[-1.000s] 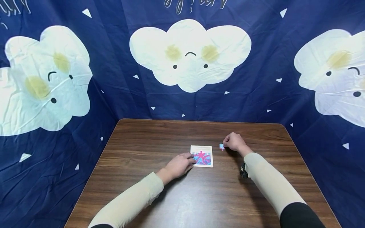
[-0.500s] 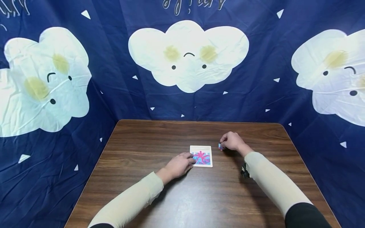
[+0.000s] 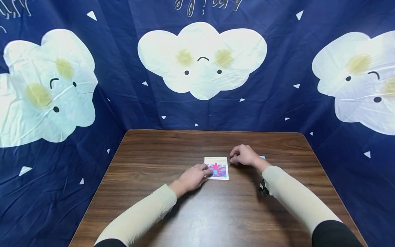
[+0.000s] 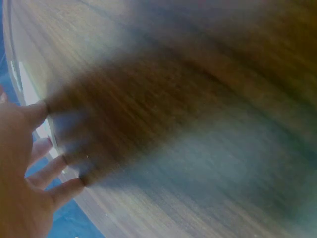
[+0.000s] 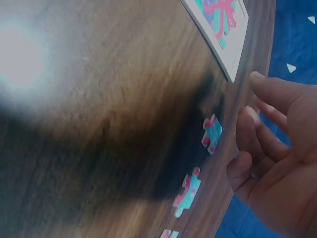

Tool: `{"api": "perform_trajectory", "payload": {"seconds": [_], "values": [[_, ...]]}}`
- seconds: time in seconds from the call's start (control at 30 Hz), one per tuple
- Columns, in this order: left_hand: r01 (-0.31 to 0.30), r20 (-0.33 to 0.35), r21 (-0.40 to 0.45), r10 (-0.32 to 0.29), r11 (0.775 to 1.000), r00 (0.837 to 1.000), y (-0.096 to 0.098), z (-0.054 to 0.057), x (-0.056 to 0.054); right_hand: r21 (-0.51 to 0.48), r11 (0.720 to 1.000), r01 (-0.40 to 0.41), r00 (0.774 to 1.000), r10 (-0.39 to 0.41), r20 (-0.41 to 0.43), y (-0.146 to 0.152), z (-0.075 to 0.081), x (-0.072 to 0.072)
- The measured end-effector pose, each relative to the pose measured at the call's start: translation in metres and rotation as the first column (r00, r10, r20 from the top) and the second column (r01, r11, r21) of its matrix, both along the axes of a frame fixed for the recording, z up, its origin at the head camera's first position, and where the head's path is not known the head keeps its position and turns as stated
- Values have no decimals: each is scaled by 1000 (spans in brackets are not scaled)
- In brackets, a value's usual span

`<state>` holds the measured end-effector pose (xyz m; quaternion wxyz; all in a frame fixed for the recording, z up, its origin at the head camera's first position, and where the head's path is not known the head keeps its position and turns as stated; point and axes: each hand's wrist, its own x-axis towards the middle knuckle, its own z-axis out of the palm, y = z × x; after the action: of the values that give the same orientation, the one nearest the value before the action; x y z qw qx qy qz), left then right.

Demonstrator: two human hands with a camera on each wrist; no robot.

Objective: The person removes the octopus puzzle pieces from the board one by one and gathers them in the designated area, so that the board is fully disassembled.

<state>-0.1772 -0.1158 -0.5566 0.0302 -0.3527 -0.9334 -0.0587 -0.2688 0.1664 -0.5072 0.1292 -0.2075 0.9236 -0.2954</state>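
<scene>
Near the centre of the wood-grained bench, a shallow cream frame lay flat, holding a puzzle picture of a pink, many-armed figure on blue and purple. The picture took up the nearer part of the frame, and a pale band of its base showed along the far side.

The left hand rested at the frame's left edge with its fingertips reaching over onto the picture; its grip was relaxed, the fingers spread. Just right of the frame, well clear of the left hand, the right hand hung with bent fingers. Whether that grip pinched anything I could not tell, as the fingertips partly hid one another.

From the right wrist, a blue-and-pink piece lay on the bench between the frame and a second piece, and a third piece was cut off by the lower border.

Cream sleeves covered both forearms, with black cloth above them. Behind the bench hung a navy curtain printed with upside-down white clouds and small white triangles.
</scene>
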Motion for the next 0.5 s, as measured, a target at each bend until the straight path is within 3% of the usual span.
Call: {"api": "perform_trajectory", "payload": {"seconds": [0.33,0.5], "values": [[-4,36,-31,5,1000,999,0,0,2,8,996,-89,996,89,-7,-17,-11,13],[24,-13,-28,-25,999,1000,1,3,4,13,994,-112,994,112,5,-26,-16,19]]}}
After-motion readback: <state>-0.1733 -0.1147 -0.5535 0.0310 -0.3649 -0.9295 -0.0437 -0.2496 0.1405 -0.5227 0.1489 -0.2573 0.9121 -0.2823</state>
